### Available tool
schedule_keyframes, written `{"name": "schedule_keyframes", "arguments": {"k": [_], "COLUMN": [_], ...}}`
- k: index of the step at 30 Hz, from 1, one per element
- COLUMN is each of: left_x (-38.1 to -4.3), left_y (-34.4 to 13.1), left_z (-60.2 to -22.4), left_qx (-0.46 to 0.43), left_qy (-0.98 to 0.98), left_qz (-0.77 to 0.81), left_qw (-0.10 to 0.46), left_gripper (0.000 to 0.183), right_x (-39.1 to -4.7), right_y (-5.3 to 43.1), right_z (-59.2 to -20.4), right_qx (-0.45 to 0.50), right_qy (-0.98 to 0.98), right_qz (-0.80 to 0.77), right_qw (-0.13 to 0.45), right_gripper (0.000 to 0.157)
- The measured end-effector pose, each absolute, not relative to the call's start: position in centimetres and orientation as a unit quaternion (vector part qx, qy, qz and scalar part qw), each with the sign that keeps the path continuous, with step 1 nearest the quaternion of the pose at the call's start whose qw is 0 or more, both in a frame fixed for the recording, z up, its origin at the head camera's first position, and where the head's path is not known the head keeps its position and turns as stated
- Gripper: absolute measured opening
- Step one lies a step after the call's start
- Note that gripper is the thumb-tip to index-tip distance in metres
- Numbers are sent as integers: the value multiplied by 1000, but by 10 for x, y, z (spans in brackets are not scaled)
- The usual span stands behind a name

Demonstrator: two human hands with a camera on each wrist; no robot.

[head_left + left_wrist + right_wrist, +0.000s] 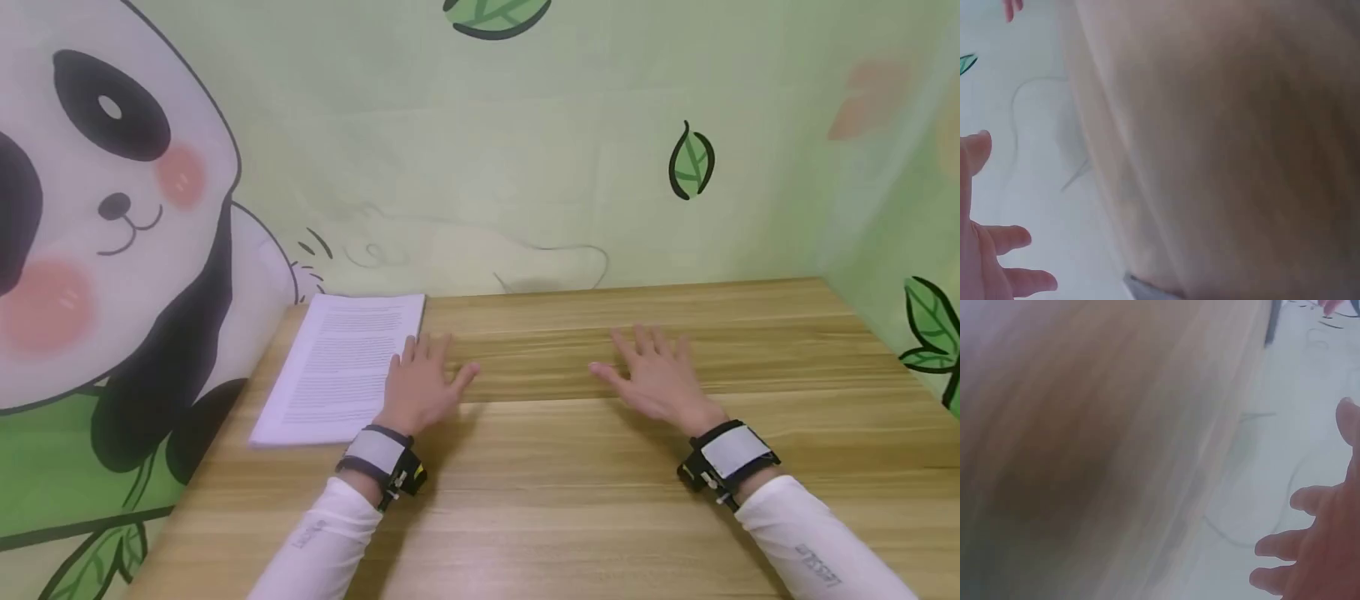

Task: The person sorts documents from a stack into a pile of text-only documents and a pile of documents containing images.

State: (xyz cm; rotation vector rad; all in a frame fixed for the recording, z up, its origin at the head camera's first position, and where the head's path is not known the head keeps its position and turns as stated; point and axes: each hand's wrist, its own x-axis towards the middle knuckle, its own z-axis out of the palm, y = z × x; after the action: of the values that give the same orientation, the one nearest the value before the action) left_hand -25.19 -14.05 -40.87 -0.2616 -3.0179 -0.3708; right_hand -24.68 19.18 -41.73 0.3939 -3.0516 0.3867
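In the head view my left hand [422,385] is held with its fingers spread, overlapping the right edge of a stack of printed paper [341,367]. Whether it touches the sheets I cannot tell. My right hand [660,379] is spread over the bare wood to the right, thumb pointing inward. Neither hand holds anything. The left wrist view has the left hand [988,250] at its left edge, fingers apart. At the right edge of the right wrist view, the right hand [1316,544] shows spread fingers too.
Both hands are above a wooden table [540,483]. Behind it stands a pale green wall [570,167] painted with leaves and a large panda [127,208] at the left. Each wrist wears a strapped-on black camera, such as the left device [405,475].
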Motion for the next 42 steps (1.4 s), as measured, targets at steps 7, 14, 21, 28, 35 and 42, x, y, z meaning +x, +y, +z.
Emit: {"name": "schedule_keyframes", "arguments": {"k": [7, 14, 21, 28, 35, 42], "left_x": [-257, -260, -252, -251, -247, -247], "left_y": [-176, -223, -271, -314, -326, -332], "left_z": [-393, -382, -382, -400, -406, -411], "left_qx": [-62, -33, 6, 40, 63, 43], "left_qy": [-989, -988, -986, -986, -986, -990], "left_qz": [-124, -137, -157, -153, -153, -136], "left_qw": [48, 59, 49, 47, 17, -20], "left_gripper": [77, 65, 62, 66, 51, 36], "right_x": [-248, -254, -260, -257, -270, -269], "right_y": [174, 155, 134, 106, 77, 49], "right_z": [-410, -402, -405, -403, -417, -419], "right_qx": [146, 151, 149, 147, 132, 112], "right_qy": [-967, -936, -899, -845, -834, -811], "right_qz": [209, 318, 411, 513, 536, 574], "right_qw": [5, 7, 20, 30, 3, -8], "right_gripper": [82, 75, 64, 54, 52, 47]}}
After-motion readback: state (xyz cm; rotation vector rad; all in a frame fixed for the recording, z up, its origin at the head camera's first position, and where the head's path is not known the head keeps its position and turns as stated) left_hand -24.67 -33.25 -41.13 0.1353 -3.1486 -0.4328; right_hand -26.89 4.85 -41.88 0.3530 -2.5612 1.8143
